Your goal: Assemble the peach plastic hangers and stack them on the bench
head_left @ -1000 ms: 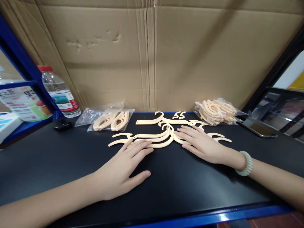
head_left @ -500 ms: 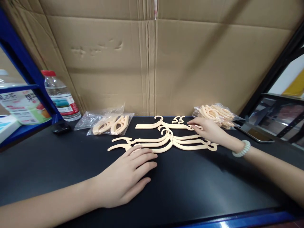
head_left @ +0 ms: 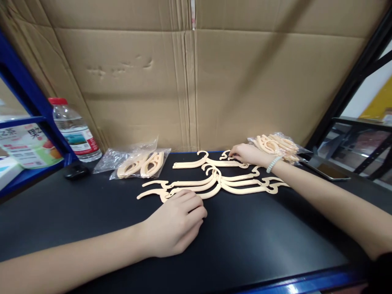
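Several cream plastic folding hangers (head_left: 241, 190) lie opened on the table, their hooks clustered in the middle. Behind them another hanger (head_left: 190, 164) lies with a plain left end. My right hand (head_left: 249, 154), with a beaded bracelet at the wrist, pinches a small hook-shaped hanger piece at the back; the fingertips partly hide it. A similar small piece (head_left: 224, 155) lies just left of those fingers. My left hand (head_left: 180, 222) rests at the front hanger's left arm, covering part of it. Its fingers are curled in, with no object showing in them.
Bagged folded hanger parts (head_left: 153, 164) lie at the back left, and a fuller bag (head_left: 280, 147) at the back right. A water bottle (head_left: 76, 134) and black mouse (head_left: 76, 171) stand left. A phone-like slab (head_left: 329, 169) lies right. Cardboard (head_left: 137, 102) walls the back.
My right hand has moved left from the rear hanger's right end to the small hook pieces. My left hand's fingers have curled in from lying stretched out. The view has shifted slightly.
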Demonstrator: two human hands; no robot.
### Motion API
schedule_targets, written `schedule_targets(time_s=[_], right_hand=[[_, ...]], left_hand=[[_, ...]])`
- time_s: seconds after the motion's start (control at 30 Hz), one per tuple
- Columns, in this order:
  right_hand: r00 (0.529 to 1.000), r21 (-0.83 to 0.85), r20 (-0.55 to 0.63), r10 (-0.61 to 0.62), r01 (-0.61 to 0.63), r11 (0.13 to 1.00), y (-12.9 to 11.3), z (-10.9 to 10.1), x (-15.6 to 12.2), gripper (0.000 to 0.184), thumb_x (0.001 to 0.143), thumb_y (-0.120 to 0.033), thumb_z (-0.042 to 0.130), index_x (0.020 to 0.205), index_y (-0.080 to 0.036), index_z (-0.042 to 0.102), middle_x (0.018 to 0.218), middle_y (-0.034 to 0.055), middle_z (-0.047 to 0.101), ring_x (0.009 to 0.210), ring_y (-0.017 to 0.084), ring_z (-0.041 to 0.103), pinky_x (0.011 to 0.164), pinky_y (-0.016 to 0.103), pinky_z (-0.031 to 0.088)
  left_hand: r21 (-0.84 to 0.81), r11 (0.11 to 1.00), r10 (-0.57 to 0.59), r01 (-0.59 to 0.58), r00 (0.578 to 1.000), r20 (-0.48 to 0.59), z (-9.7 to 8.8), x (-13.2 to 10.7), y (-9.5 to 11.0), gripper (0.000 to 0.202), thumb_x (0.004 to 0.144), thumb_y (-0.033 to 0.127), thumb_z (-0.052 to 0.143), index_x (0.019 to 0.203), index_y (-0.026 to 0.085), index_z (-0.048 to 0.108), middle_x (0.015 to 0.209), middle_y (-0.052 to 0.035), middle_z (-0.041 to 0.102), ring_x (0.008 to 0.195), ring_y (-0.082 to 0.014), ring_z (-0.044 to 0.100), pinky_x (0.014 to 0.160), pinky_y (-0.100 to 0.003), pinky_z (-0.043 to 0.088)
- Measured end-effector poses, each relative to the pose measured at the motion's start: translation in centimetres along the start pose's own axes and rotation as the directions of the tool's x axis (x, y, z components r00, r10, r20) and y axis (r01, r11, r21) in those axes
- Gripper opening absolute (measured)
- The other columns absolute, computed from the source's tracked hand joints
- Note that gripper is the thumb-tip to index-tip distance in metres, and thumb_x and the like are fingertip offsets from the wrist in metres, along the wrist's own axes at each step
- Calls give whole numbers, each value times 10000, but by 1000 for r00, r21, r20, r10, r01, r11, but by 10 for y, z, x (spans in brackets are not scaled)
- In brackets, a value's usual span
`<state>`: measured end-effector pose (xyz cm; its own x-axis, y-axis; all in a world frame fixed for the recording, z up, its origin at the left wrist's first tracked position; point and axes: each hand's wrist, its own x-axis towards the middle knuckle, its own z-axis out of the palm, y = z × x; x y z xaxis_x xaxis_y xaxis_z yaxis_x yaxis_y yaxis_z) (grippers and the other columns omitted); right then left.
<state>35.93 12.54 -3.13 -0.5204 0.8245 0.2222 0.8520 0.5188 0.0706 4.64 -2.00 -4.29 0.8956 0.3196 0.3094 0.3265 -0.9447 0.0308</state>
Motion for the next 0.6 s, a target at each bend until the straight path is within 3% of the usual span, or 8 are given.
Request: schedule_targets(time_s=[0.2,0.37,0.6], right_hand=[[1000,-57,-17,-3,2,998,0,6,0,232,882,-156,507,946,-167,730,1009,99,687,858,203,649,728,274,466],[998,-79,-46,46,-50,996,-4,1,-4,179,804,-104,530,859,-151,693,868,76,702,731,185,623,644,266,419],[970,-110,-194,149,-172,979,-12,-20,-7,128,771,-105,517,768,-164,630,759,72,682,656,187,594,578,274,338]], left_hand=[[-62,998,-14,14,1000,-13,0,-2,-2,177,900,104,383,918,148,553,873,-88,563,805,-220,499,776,-363,388],[-49,999,-7,6,999,-31,0,-2,0,170,896,106,397,922,152,559,876,-87,583,811,-221,523,785,-365,395],[44,999,-10,14,994,-108,0,-7,2,148,885,104,421,940,142,554,877,-86,614,775,-218,543,734,-374,422]])
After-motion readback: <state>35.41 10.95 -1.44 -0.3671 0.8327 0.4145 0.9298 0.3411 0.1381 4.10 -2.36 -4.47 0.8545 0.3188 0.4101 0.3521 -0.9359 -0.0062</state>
